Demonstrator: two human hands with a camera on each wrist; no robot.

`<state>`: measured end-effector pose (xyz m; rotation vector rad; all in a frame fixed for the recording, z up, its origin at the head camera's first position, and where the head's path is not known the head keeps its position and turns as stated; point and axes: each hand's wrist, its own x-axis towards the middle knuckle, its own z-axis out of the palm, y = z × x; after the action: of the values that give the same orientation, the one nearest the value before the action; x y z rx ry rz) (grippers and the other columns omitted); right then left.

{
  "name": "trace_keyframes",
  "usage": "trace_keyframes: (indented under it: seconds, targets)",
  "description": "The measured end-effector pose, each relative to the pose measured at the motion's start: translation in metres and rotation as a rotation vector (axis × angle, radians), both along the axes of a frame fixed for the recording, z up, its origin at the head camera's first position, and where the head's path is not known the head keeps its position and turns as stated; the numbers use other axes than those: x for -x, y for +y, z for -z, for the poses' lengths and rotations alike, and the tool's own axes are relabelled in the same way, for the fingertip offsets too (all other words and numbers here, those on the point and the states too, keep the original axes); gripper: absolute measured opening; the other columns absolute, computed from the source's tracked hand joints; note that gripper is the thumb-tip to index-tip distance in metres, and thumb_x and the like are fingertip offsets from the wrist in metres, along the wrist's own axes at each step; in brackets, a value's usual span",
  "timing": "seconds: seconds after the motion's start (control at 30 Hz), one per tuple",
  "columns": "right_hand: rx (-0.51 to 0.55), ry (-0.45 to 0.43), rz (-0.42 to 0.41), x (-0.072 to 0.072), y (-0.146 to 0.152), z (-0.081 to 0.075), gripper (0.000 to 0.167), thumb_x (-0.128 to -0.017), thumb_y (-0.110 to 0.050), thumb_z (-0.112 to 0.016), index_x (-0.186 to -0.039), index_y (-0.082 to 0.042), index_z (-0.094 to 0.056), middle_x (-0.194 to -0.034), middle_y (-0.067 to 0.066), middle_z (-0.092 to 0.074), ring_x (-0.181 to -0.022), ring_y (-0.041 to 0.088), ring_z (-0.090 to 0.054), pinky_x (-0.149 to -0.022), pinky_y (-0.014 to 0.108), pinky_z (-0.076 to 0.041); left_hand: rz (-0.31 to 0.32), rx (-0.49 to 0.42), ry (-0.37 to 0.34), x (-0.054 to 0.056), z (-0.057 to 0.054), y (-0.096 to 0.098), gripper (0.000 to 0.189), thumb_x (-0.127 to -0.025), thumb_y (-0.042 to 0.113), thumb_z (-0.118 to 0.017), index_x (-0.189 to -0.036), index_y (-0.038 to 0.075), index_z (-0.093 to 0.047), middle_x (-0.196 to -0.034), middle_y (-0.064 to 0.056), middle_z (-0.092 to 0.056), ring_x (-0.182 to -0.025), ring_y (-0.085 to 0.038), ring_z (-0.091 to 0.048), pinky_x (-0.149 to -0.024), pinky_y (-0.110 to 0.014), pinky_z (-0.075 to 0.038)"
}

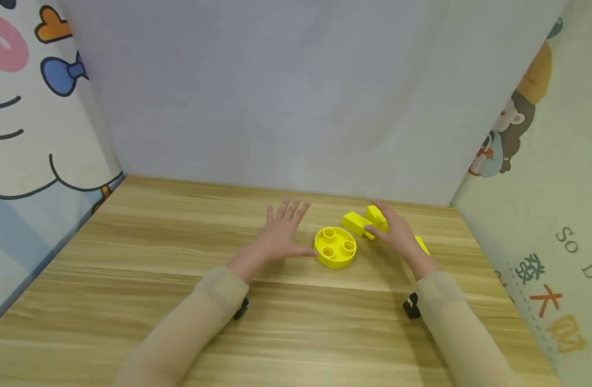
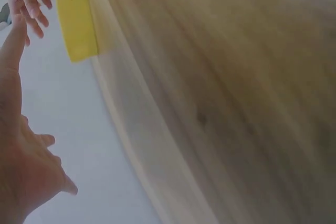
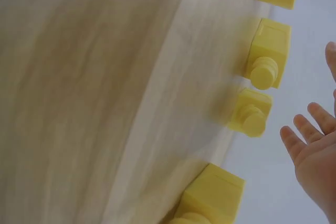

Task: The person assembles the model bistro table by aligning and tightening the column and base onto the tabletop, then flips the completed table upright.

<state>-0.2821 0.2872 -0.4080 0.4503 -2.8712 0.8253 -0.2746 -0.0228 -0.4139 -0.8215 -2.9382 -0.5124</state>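
A round yellow disc [image 1: 337,246] with three raised sockets lies flat on the table. Left of it, my left hand [image 1: 276,240] hovers with fingers spread, the thumb tip overlapping the disc's edge in the head view. My right hand [image 1: 397,232] reaches over several yellow blocks, its fingers apart and gripping nothing. One block [image 1: 355,222] lies right behind the disc, a second block [image 1: 374,215] is beside it, and a third block [image 1: 422,245] shows partly behind the right wrist. In the right wrist view, the blocks [image 3: 269,51] have round pegs on their ends.
The wood-grain table [image 1: 131,290] ends at a pale grey cloth wall [image 1: 276,107]. Printed cloths flank it, a cartoon one [image 1: 35,150] at left and a lettered one [image 1: 542,226] at right. A small black wrist device [image 1: 412,306] sits under the right cuff.
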Motion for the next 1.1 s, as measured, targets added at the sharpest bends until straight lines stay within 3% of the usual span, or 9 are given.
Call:
trace_keyframes:
  seconds: [0.3,0.47,0.63,0.8,1.1]
  targets:
    - [0.050,-0.059,-0.016,0.013,-0.002,0.008,0.065,-0.089,-0.019,-0.067,-0.143,-0.004,-0.036,-0.142,0.021,-0.043,-0.127,0.039,-0.043,-0.104,0.050,-0.038,0.176,-0.079,-0.171,0.014,0.015,0.018,0.119,-0.066,0.064,-0.073,-0.153,0.016,-0.008,-0.158,-0.009,-0.015,-0.144,-0.034,-0.008,-0.115,-0.055,-0.008]
    - [0.016,-0.069,-0.030,0.021,-0.002,0.008,0.062,-0.087,-0.019,-0.069,-0.139,-0.001,-0.042,-0.137,0.021,-0.048,-0.123,0.039,-0.047,-0.103,0.049,-0.039,0.232,-0.146,-0.293,0.021,0.020,0.026,0.118,-0.067,0.055,-0.079,-0.153,0.014,-0.010,-0.157,-0.007,-0.018,-0.143,-0.028,-0.018,-0.116,-0.044,-0.015]
    - [-0.053,-0.062,-0.037,0.026,-0.006,0.007,0.056,-0.086,-0.021,-0.070,-0.133,0.001,-0.050,-0.132,0.020,-0.054,-0.119,0.039,-0.051,-0.101,0.051,-0.040,0.245,-0.165,-0.398,0.027,0.023,0.034,0.113,-0.068,0.043,-0.083,-0.151,0.009,-0.014,-0.153,-0.011,-0.027,-0.140,-0.025,-0.027,-0.116,-0.039,-0.019]
    - [-0.110,-0.038,-0.038,0.032,-0.013,0.008,0.051,-0.086,-0.024,-0.070,-0.127,0.002,-0.057,-0.122,0.021,-0.061,-0.114,0.039,-0.052,-0.101,0.050,-0.039,0.229,-0.179,-0.453,0.028,0.021,0.041,0.108,-0.068,0.039,-0.084,-0.149,0.007,-0.021,-0.152,-0.012,-0.030,-0.139,-0.026,-0.029,-0.115,-0.038,-0.021]
    - [-0.207,-0.013,0.014,0.037,-0.023,0.012,0.050,-0.083,-0.027,-0.072,-0.123,0.000,-0.061,-0.115,0.020,-0.065,-0.106,0.037,-0.053,-0.096,0.050,-0.041,0.207,-0.205,-0.438,0.028,0.020,0.043,0.103,-0.067,0.038,-0.085,-0.146,0.004,-0.028,-0.148,-0.014,-0.035,-0.136,-0.027,-0.034,-0.114,-0.039,-0.025]
